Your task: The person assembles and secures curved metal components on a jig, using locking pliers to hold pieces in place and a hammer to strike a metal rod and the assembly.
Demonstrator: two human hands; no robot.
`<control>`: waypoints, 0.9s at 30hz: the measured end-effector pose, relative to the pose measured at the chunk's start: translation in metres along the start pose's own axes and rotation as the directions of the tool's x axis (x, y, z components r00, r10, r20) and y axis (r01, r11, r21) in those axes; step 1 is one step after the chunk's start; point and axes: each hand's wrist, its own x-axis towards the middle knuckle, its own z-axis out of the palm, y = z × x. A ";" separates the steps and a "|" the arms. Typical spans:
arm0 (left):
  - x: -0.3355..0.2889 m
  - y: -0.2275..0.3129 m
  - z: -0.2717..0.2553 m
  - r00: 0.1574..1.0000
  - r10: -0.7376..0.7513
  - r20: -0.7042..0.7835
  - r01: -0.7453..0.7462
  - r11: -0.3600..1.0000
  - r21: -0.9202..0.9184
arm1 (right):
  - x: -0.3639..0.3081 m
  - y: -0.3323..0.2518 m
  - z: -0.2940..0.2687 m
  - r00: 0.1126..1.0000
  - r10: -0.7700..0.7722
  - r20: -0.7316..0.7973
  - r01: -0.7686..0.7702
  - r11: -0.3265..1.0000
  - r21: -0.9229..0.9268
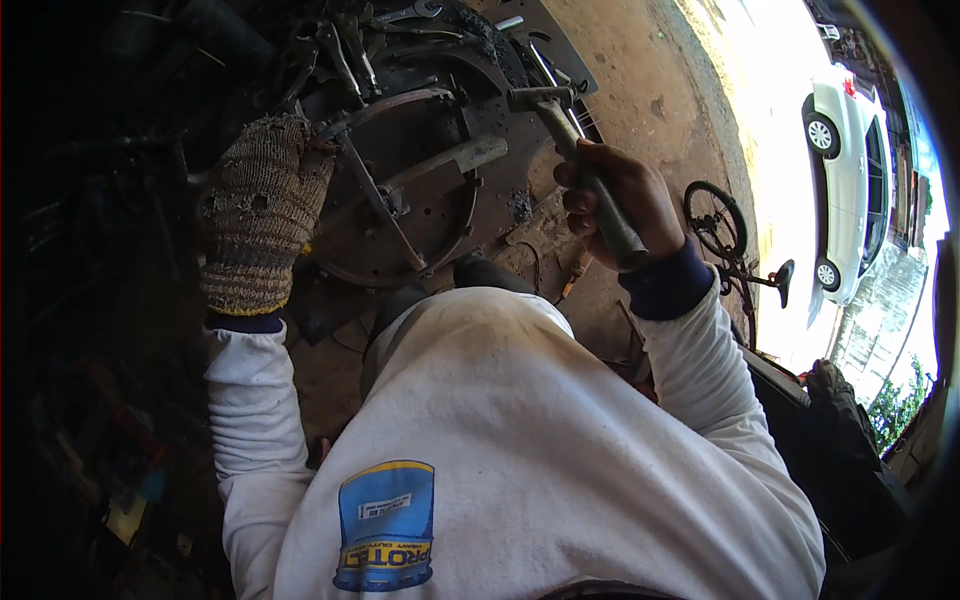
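Note:
My right hand (628, 200), bare, is wrapped round the tubular metal handle of a hammer (600, 185). The hammer head is raised at the upper end, over the right side of a dark steel worktable (430, 215). On the table lies a frame of bent flat metal strip (375, 190), with straight and curved sides. My left hand (262, 205), in a worn knitted glove, is closed at the frame's left corner; its fingertips are partly hidden in shadow. A thick metal bar (455, 162) lies across the middle of the frame.
Locking pliers (340, 60) and a wrench (410, 13) lie at the table's far side. A flat steel plate (560, 45) juts out at the far right. Beyond to the right are a bicycle (735, 235) and a white car (850, 185). Dark clutter fills the left.

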 end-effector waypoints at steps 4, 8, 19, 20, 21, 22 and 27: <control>-0.001 -0.001 0.003 0.999 0.032 -0.027 -0.032 0.999 0.006 | -0.002 0.007 0.017 0.987 0.003 -0.161 -0.018 0.996 -0.092; -0.005 0.000 0.005 0.999 -0.046 -0.013 0.046 0.999 -0.001 | -0.002 -0.003 0.000 0.984 0.165 0.067 -0.152 0.975 -0.160; -0.003 -0.001 0.004 0.999 -0.034 0.038 0.035 0.999 -0.024 | -0.001 -0.011 -0.001 0.977 0.174 0.122 -0.155 0.976 -0.151; -0.004 -0.003 0.005 0.999 0.030 0.027 -0.031 0.999 0.024 | -0.004 -0.015 -0.001 0.985 0.132 0.115 -0.121 0.988 -0.096; -0.003 -0.002 0.004 0.999 0.028 0.026 -0.029 0.999 0.025 | -0.001 -0.019 -0.008 0.986 0.133 0.104 -0.122 0.986 -0.109; -0.002 -0.001 0.003 1.000 -0.004 0.009 0.004 1.000 -0.027 | 0.000 -0.016 -0.005 0.985 0.133 0.105 -0.122 0.986 -0.111; 0.000 0.000 0.002 0.999 -0.018 0.039 0.020 0.998 -0.060 | -0.003 0.010 0.016 0.993 0.077 0.087 -0.033 0.905 -0.423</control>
